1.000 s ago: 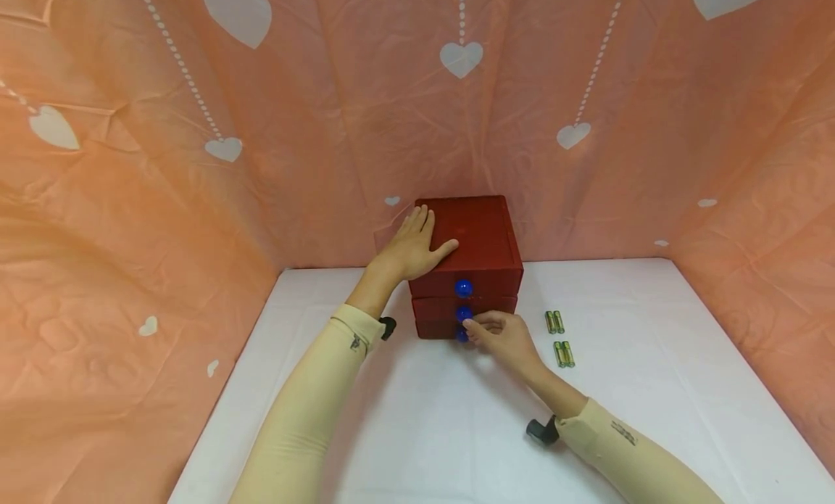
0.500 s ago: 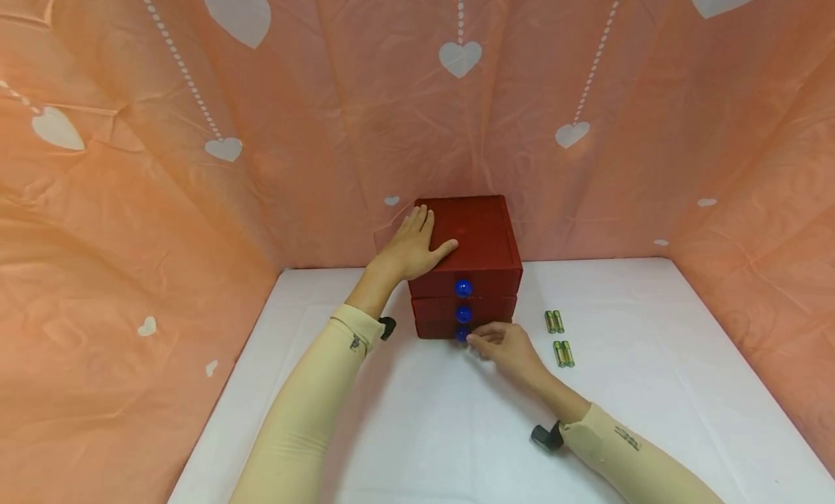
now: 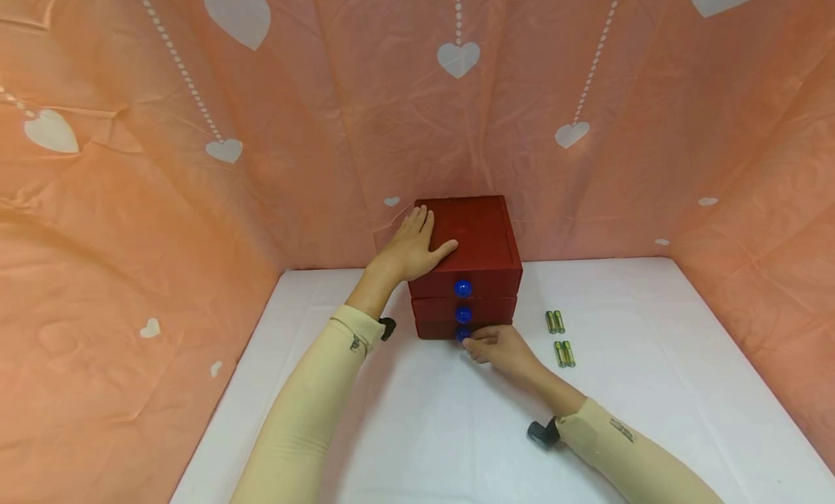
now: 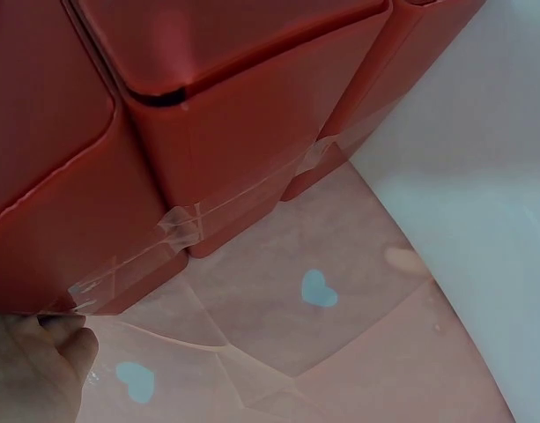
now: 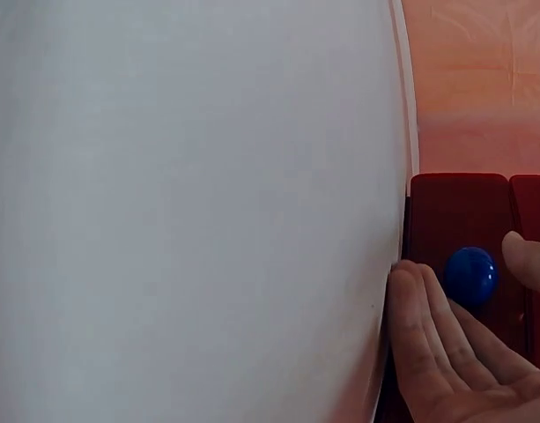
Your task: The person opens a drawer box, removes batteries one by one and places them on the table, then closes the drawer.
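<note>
A dark red chest of three drawers (image 3: 479, 236) stands at the back of the table, all drawers closed, each with a round blue knob. My left hand (image 3: 412, 252) rests on its top at the left, fingers straight and thumb spread. Part of that hand (image 4: 32, 366) also shows in the left wrist view, beside the chest. At the lowest drawer is my right hand (image 3: 505, 350). In the right wrist view, its thumb and fairly straight fingers lie on opposite sides of the lowest blue knob (image 5: 470, 277), with a gap between thumb and knob.
Two pairs of green and gold batteries lie right of the chest, a rear pair (image 3: 554, 322) and a front pair (image 3: 564, 354). The table has a white cover (image 3: 417, 439). Orange sheets with pale hearts (image 3: 346, 127) hang behind and at both sides.
My right hand has moved down from the middle knob to the lowest one. My left hand stays in place on the chest's top.
</note>
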Motion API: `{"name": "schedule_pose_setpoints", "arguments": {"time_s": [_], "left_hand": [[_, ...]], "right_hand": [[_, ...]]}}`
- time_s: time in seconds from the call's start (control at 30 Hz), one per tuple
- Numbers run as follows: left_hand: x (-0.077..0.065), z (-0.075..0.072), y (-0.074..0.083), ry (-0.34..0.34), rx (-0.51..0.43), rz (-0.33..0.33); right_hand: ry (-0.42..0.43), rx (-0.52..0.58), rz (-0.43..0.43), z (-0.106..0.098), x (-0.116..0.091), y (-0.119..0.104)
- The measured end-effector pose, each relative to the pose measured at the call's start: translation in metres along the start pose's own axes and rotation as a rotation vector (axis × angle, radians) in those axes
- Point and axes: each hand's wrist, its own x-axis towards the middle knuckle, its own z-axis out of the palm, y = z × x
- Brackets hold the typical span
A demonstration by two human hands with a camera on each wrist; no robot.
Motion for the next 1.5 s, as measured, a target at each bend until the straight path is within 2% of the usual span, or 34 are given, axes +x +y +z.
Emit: {"name": "schedule_pose_setpoints", "arguments": {"time_s": [0.13, 0.33, 0.63, 0.87, 1.13, 1.5], "left_hand": [[0.000, 0.000, 0.000, -0.003, 0.007, 0.003], [0.000, 0.000, 0.000, -0.005, -0.001, 0.007], [0.001, 0.000, -0.001, 0.001, -0.006, 0.005], [0.001, 0.000, -0.001, 0.004, -0.007, 0.010], [0.000, 0.000, -0.001, 0.006, 0.001, 0.014], [0.001, 0.001, -0.003, 0.011, -0.009, 0.022]], "right_hand": [[-0.042, 0.064, 0.004, 0.001, 0.003, 0.002], [-0.098, 0.214, 0.072, 0.003, 0.007, 0.004], [-0.110, 0.366, 0.095, 0.010, 0.013, 0.007], [-0.070, 0.402, 0.111, 0.013, 0.015, 0.007], [-0.001, 0.476, 0.187, 0.020, 0.014, 0.007], [0.039, 0.504, 0.200, 0.024, 0.010, 0.004]]}}
